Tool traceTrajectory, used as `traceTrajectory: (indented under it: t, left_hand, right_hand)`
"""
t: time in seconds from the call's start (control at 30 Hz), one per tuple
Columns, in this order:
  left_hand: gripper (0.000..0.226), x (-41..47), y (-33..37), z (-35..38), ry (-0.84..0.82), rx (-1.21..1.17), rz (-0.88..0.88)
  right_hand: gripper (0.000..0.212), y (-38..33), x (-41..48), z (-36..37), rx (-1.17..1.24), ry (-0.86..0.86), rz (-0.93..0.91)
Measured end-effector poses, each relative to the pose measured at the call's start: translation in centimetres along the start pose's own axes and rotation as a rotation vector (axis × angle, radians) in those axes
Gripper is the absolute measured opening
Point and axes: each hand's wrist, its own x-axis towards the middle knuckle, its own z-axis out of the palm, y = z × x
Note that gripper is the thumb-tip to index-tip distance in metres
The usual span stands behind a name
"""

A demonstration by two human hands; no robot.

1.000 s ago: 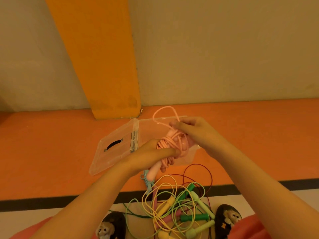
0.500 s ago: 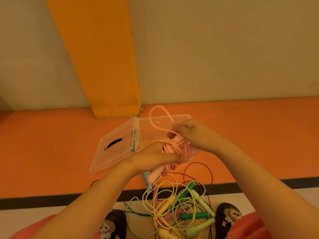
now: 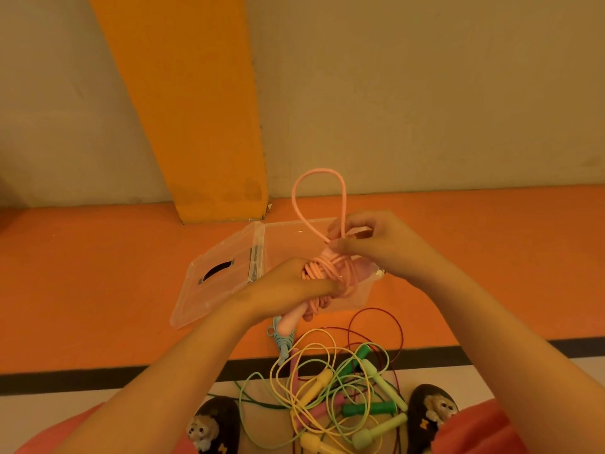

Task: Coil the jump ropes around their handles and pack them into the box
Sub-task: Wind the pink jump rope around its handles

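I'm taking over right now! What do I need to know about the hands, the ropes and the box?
Left hand: grips the pink jump rope, mostly coiled round its handles.
Right hand: pinches the last loose pink loop above the bundle.
Box: open behind the hands, lid folded out to the left. No rope visible inside, though the hands hide part.
Done: pink rope nearly coiled.
Left: wind in that loop and box the pink rope. Then coil and pack the tangled ropes near the feet and the blue rope.
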Motion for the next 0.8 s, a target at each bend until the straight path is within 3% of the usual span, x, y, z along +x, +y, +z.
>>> traceTrajectory:
  t: [0.1,0.23,0.37,0.47,0.53,0.7,0.8]
  left_hand:
    - [0.027,0.1,-0.2,0.1,0.028,0.066,0.014]
    - [0.039,0.1,-0.2,-0.2,0.003,0.135,0.019]
    - [0.021,-0.2,-0.2,-0.2,-0.03,0.26,-0.026]
    - [0.028,-0.2,-0.3,-0.1,-0.073,0.21,-0.029]
    - [0.027,-0.3,-0.2,-0.1,-0.088,0.184,-0.024]
    - [0.032,-0.7,0.2,0.1,-0.168,0.046,-0.043]
    - [0.03,-1.0,0.5,-0.3,-0.176,-0.02,-0.027]
  right_hand:
    - [0.017,0.0,-0.1,0.3,-0.104,-0.061,-0.039]
    - [0.012,-0.7,-0.5,1.2,-0.043,-0.11,-0.061]
    - [0.011,-0.6,-0.4,1.7,-0.1,-0.165,-0.067]
    - [0.006,0.0,-0.2,1.3,-0.079,-0.165,-0.005]
    - [0.02,0.1,-0.1,1.1,0.015,-0.128,0.049]
    - [0.088,0.3,0.3,1.0,0.078,0.07,0.114]
    - [0.097,0.7,0.2,1.0,0.165,0.149,0.113]
